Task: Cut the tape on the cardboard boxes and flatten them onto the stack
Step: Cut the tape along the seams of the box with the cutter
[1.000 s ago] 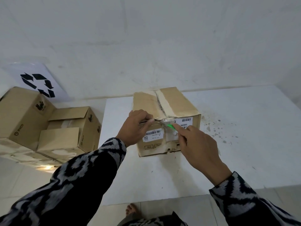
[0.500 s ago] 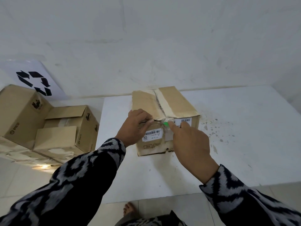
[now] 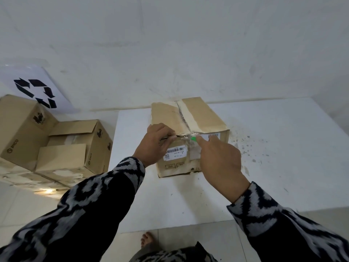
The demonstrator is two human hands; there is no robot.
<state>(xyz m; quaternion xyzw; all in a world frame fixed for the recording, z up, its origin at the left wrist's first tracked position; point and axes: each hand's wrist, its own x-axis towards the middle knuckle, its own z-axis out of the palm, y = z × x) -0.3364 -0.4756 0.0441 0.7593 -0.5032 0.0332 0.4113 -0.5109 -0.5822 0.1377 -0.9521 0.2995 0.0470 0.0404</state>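
Observation:
A taped cardboard box [image 3: 200,118] stands on the white table [image 3: 283,148], with a tape seam [image 3: 184,118] running down the middle of its top and white labels on its near face. My left hand [image 3: 154,146] grips the near top edge of the box, left of the seam. My right hand [image 3: 220,159] holds a green cutter [image 3: 193,138], its tip at the near end of the seam where the tape is crumpled. Most of the cutter is hidden in my hand.
Left of the table, several cardboard boxes [image 3: 56,140] lie on the floor, one with open flaps. A sheet with a recycling symbol [image 3: 35,91] leans on the wall behind them. My bare foot [image 3: 147,241] shows below the table's near edge.
My right hand has moved up and slightly left, bringing the green cutter tip from the near face to the top edge at the seam. My left hand has kept its grip.

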